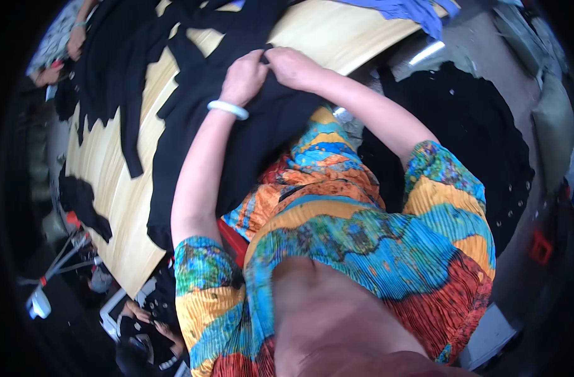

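Note:
My left hand point(244, 76) and my right hand point(291, 68) meet at the far part of a black cloth garment point(271, 119). Both are closed, their fingertips pinching its dark edge between them. The garment spreads from the table down toward my lap; its exact kind is hard to make out. A pale bangle point(228, 109) circles my left wrist. Beyond my hands and to the left, more black garments point(114, 69) with long narrow parts lie on the same wooden table point(120, 220).
A large heap of black cloth point(450, 138) sits at my right. Purple-blue cloth point(413, 12) lies on the table's far corner. At far left a co-worker's hands point(76, 43) are near black cloth; another person point(149, 336) is at lower left. Grey-green sacks point(554, 138) stand far right.

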Demonstrator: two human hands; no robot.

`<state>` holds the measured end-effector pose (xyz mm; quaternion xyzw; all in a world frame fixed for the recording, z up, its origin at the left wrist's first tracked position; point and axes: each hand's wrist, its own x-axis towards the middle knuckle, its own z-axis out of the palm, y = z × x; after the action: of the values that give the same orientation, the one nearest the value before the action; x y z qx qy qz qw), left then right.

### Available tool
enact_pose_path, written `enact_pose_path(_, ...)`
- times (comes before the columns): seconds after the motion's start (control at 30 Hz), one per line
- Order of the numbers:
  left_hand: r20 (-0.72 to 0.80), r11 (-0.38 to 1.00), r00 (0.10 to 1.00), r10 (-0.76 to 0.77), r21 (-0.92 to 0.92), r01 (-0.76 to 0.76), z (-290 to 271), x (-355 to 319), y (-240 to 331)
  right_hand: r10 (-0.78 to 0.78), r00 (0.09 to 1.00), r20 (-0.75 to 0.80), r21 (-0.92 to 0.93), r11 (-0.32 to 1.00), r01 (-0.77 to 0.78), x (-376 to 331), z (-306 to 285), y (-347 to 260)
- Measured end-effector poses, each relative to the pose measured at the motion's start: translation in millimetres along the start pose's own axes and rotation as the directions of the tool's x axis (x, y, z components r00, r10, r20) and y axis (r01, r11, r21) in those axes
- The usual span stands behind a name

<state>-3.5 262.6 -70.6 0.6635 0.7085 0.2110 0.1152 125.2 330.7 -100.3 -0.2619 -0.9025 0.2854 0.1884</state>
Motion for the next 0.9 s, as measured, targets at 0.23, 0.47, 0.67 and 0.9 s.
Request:
enact_pose_path(0.23,0.000,0.993,0.995,0.102,0.055,-0.101,-2,-5,-1,-0.010,1.000,-0.026,-0.012,1.000,0.010,2,5,1)
enact_pose_path(0.47,0.089,0.925,0.996,-0.005,-0.378,0.038,-9,0,-13,-0.035,0.980,0.198,0.314,0.949,-0.029,3,-23,15)
enact_pose_path(0.67,0.351,0.720,0.936,-0.035,-0.641,0.268,-28,4,-20,0.077,0.888,0.453,0.649,0.655,-0.387,1,-35,16)
enact_pose_path(0.9,0.330,0.670,0.944,-0.021,-0.695,0.258,-32,-1,-18,0.231,0.829,0.508,0.717,0.419,-0.557,-2,-32,9)
